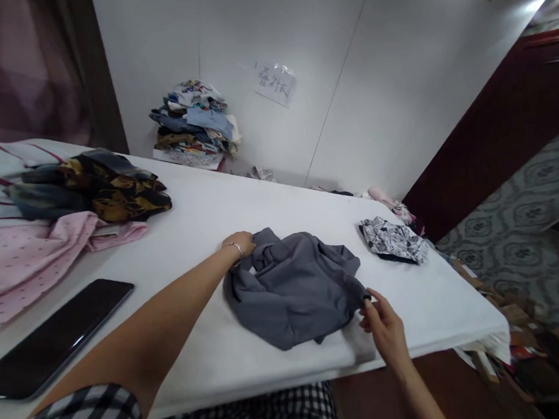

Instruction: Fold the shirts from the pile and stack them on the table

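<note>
So, gray garment [302, 293] is lying in a loose, rumpled heap right around the middle of the white-covered surface [200, 204], and both hands are on it. Left hand [240, 243], the one with a silvery bracelet [233, 245], is at the heap's 10 o'clock, fingers curled closed on a bunch of fabric. Right hand [384, 321] is over at about 4 o'clock, pinching the edge between thumb and fingers. Cloth's so crumpled I honestly can't say which bit is a sleeve and which is the body.

Going round from the heap: black-and-white printed garment [395, 239] sits folded toward 2 o'clock, not touching it. Dark phone [57, 339] lies flat out at 9. Toward 10 you've got a pink dotted cloth [23, 273], with a dark floral garment [119, 185] just beside it. Big pile of clothes [196, 122] is stacked past the far edge at 11, and a handwritten sign [276, 84] is on the wall [321, 27] at 12.
</note>
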The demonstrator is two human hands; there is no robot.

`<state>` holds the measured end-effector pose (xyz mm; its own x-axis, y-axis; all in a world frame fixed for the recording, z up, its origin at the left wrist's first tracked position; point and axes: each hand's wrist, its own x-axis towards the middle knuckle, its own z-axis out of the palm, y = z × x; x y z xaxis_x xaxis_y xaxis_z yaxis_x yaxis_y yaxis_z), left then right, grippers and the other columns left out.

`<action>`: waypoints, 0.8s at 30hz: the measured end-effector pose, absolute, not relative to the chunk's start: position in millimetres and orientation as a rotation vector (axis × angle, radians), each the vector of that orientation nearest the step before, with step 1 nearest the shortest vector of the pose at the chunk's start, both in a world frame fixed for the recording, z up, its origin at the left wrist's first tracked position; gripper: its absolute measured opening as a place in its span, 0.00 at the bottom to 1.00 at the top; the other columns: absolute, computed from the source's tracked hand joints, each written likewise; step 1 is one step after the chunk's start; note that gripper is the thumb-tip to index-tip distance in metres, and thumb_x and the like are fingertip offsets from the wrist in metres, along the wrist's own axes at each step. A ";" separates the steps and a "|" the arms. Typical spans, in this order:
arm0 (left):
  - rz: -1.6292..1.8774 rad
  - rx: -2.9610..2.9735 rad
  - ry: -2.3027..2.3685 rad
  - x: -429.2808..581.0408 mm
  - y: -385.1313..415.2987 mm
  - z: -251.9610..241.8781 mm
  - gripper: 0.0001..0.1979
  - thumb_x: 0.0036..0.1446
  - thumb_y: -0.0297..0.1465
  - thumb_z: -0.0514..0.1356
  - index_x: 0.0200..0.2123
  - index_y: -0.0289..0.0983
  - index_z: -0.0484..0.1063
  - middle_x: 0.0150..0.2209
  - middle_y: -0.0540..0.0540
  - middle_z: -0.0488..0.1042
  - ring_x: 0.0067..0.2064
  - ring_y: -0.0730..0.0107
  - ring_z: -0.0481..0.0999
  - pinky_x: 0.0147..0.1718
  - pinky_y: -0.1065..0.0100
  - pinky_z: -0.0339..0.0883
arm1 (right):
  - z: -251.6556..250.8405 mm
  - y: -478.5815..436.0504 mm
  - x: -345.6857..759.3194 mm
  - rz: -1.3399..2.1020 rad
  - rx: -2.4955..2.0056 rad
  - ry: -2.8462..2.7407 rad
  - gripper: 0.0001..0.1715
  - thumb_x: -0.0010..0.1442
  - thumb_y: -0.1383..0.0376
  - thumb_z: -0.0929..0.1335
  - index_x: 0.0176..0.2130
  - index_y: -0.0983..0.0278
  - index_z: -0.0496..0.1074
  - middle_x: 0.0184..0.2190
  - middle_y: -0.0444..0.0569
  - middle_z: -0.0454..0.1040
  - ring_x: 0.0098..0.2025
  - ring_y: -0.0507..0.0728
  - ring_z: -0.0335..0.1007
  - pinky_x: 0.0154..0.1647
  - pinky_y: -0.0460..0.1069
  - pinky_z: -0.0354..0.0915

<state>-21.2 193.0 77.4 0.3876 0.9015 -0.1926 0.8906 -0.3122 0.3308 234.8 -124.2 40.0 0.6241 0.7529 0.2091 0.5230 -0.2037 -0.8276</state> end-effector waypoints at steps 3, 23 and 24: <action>0.155 2.241 1.609 -31.7 195.9 79.1 0.12 0.57 0.36 0.56 0.39 0.36 0.74 0.44 0.39 0.77 0.47 0.59 0.75 0.43 0.63 0.68 | 26.7 -129.3 195.7 0.355 -1.824 -1.224 0.41 0.59 0.51 0.65 0.66 0.61 0.52 0.46 0.55 0.75 0.36 0.58 0.74 0.27 0.49 0.69; 1.053 1.844 2.016 -105.0 237.1 198.4 0.17 0.58 0.33 0.51 0.42 0.26 0.72 0.44 0.38 0.75 0.41 0.68 0.68 0.41 0.65 0.59 | 186.3 83.9 311.1 0.123 -1.505 -1.105 0.09 0.48 0.62 0.66 0.29 0.65 0.70 0.20 0.40 0.66 0.25 0.51 0.59 0.26 0.46 0.57; 1.140 1.837 2.011 -101.3 241.3 217.8 0.18 0.58 0.33 0.51 0.43 0.26 0.72 0.45 0.38 0.75 0.42 0.69 0.68 0.42 0.65 0.58 | 211.7 100.6 322.8 0.037 -1.431 -1.081 0.10 0.50 0.60 0.65 0.30 0.65 0.69 0.21 0.40 0.65 0.25 0.51 0.58 0.26 0.46 0.57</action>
<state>-101.3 241.3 217.8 -0.2150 0.9126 0.3478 0.7673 -0.0626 0.6383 322.8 100.6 211.7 0.5562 0.6069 0.5677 0.5670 0.2223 -0.7931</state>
